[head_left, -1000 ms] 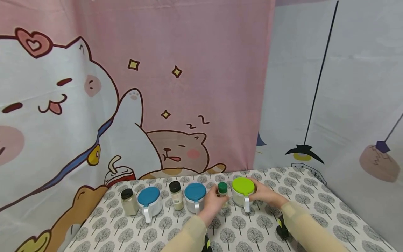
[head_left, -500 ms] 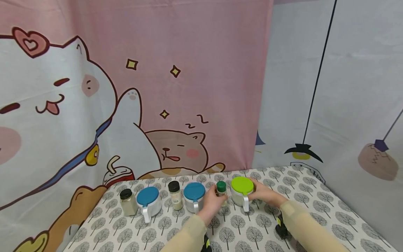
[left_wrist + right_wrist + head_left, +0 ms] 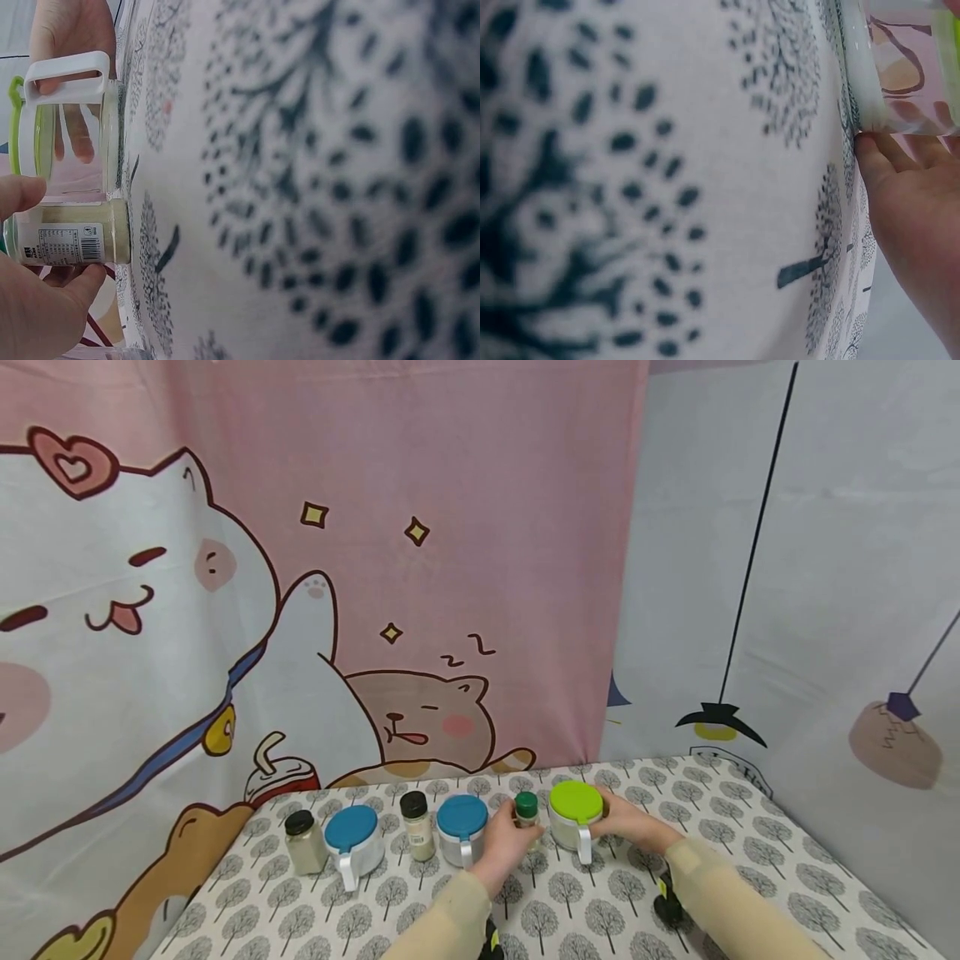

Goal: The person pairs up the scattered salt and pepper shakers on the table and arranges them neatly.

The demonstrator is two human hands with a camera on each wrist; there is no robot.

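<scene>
My left hand (image 3: 504,845) holds a small spice bottle with a green cap (image 3: 527,805), thumb on one side and fingers on the other. In the left wrist view the bottle (image 3: 71,244) shows a barcode label and tan contents, its base at the cloth. Just right of it, a clear jar with a lime-green lid (image 3: 576,802) and white handle (image 3: 67,67) stands upright. My right hand (image 3: 633,821) grips this jar from the right; its fingers show through the glass in the left wrist view. In the right wrist view, fingertips (image 3: 874,146) lie at the jar's base.
Leftward in the row stand a blue-lidded jar (image 3: 462,817), a black-capped shaker (image 3: 418,835), another blue-lidded jar (image 3: 354,831) and a square black-capped bottle (image 3: 306,847). A tree-print cloth (image 3: 600,914) covers the table. A cartoon curtain (image 3: 525,568) hangs behind.
Both hands keep their hold on the green-capped spice bottle and the lime-lidded jar. The head view has shifted very slightly, and the objects have not visibly moved on the table.
</scene>
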